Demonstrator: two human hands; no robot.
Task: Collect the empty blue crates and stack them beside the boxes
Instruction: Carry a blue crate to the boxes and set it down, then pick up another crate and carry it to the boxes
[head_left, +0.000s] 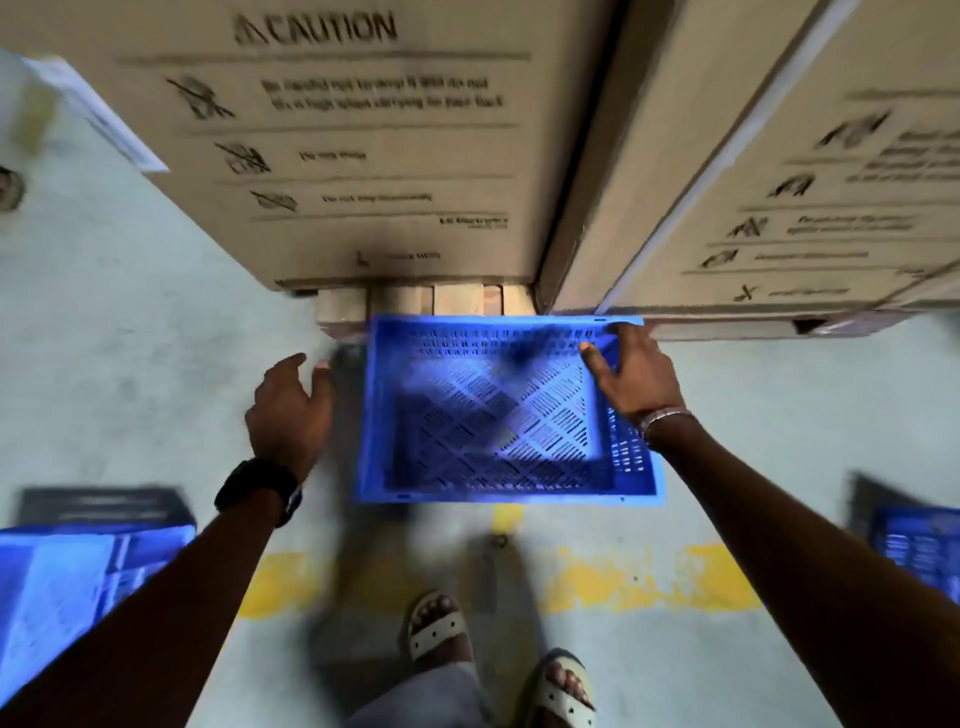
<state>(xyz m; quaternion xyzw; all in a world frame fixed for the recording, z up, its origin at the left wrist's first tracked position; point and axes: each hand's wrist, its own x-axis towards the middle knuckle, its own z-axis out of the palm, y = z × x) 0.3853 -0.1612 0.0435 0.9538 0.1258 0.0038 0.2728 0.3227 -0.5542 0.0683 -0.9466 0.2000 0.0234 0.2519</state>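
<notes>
An empty blue crate (498, 415) with a perforated floor sits just in front of two tall cardboard boxes (363, 145), right side up, its far rim almost against the pallet under them. My right hand (631, 376) grips the crate's far right corner, fingers curled over the rim. My left hand (291, 405) hovers a little left of the crate's left wall, fingers spread, touching nothing. A second blue crate (78, 582) lies at the lower left edge, and part of a third blue crate (919, 551) shows at the right edge.
The second cardboard box (779, 156) stands to the right of the first, with a narrow gap between them. A worn yellow line (649, 577) crosses the grey concrete floor. My sandalled feet (498, 660) stand just behind the crate.
</notes>
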